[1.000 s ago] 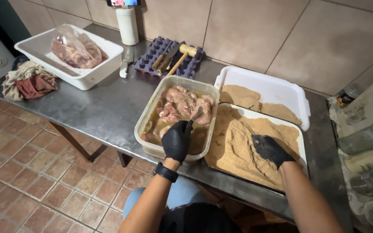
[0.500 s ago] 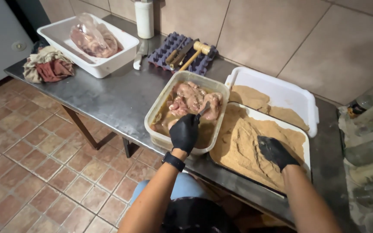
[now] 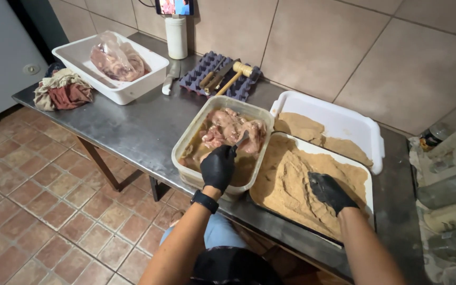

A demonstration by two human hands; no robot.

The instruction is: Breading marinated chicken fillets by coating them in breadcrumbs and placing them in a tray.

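At the near edge of the grey steel worktop (image 3: 133,126), the person's left hand (image 3: 218,168), in a black glove with a dark band at the wrist, reaches into the clear rectangular plastic tub (image 3: 186,145) of pale raw meat pieces (image 3: 230,129) lying in brownish liquid; its fingers are closed around a slim metal utensil (image 3: 240,141) whose tip points at the meat. The right hand (image 3: 329,191), also in a black glove, lies palm down on the tan breadcrumb heap (image 3: 291,179) in the white rectangular tray (image 3: 368,182) just to the right of the tub, fingers spread and flat, gripping nothing that I can see. Behind that tray, touching it, sits a second white tray (image 3: 344,113) with a thinner layer of the same crumbs. Farther back, against the beige tiled wall (image 3: 344,47), a purple moulded egg carton (image 3: 207,71) carries a wooden mallet (image 3: 236,74) and a dark-handled tool. To the far left stands a white plastic bin (image 3: 127,89) holding a clear bag of raw meat (image 3: 114,58), with a knife (image 3: 170,79) just beside it on the worktop and a white cylinder (image 3: 177,37) behind. A crumpled red and beige cloth (image 3: 62,92) rests at the left end, above the terracotta tiled floor (image 3: 43,211).
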